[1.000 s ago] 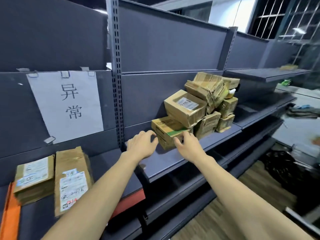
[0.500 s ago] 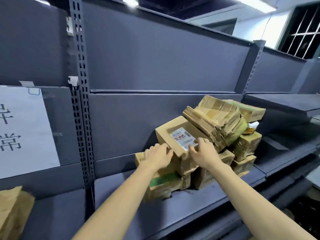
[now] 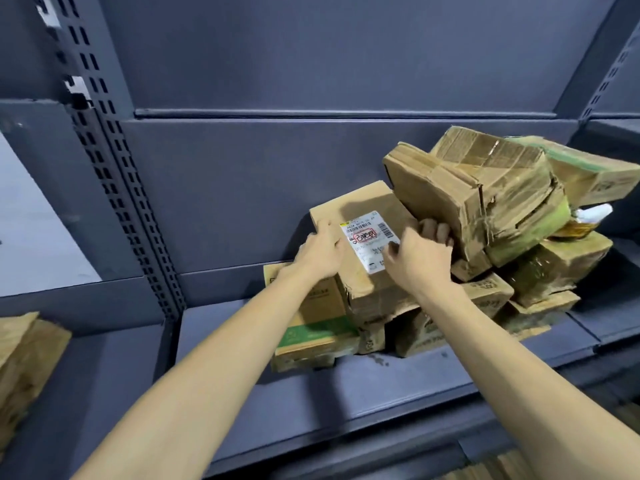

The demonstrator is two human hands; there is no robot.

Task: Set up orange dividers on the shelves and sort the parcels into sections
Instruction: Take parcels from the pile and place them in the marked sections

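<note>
A dark grey metal shelf (image 3: 398,386) with a slotted upright (image 3: 114,174) is seen across the whole view, and a heap of worn cardboard parcels (image 3: 485,237) is piled on its right half against the back panel. At the left front of the heap a carton with a green band (image 3: 311,336) is laid flat on the shelf, and a tilted labelled box (image 3: 367,251) is propped on top of it. A battered taped box (image 3: 478,188) is leaned over the right edge of the labelled box. At the lower left edge another brown parcel (image 3: 24,365) is partly seen on the neighbouring bay. The left hand (image 3: 320,254) is pressed flat, fingers relaxed, on the labelled box's top near its left corner. The right hand (image 3: 420,256) is curled round that box's right edge, fingertips tucked under the battered box. No orange dividers are shown.
</note>
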